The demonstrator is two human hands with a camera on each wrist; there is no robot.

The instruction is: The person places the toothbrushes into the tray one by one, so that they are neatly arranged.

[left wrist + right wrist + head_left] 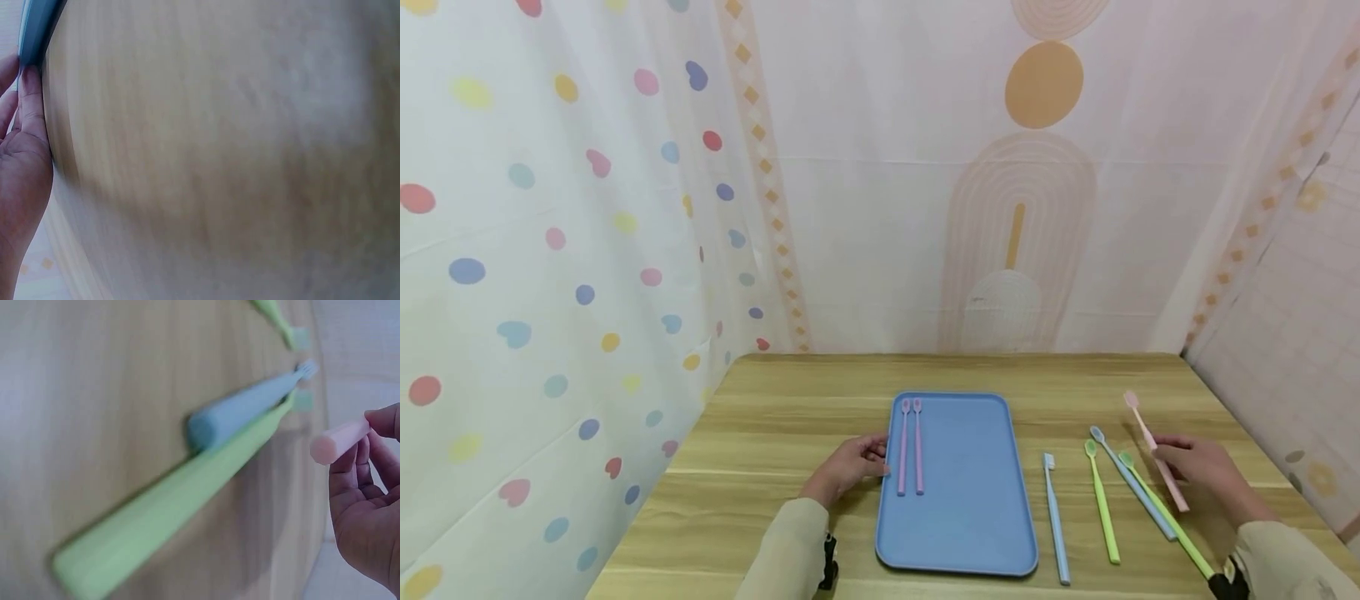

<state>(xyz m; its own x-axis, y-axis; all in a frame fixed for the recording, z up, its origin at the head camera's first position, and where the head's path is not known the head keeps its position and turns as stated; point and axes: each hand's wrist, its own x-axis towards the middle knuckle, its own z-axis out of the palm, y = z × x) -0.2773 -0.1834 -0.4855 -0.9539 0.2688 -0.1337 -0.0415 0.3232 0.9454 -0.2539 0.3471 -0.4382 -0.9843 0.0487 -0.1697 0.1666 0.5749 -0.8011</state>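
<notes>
A blue tray (970, 500) lies on the wooden table (790, 408) with two pink toothbrushes (911, 457) side by side along its left part. My left hand (853, 465) rests on the table, fingertips against the tray's left rim (34, 31). My right hand (1202, 468) pinches a light pink toothbrush (1150, 437), lifted off the table; its handle end (340, 442) shows in the right wrist view. Right of the tray lie a pale blue toothbrush (1056, 517), a green toothbrush (1102, 502), and a blue toothbrush (1131, 482) crossing another green one (1172, 521).
Patterned curtains hang close behind and to the left of the table. A tiled wall stands at the right. Bare wood shows between the tray and the table's far edge.
</notes>
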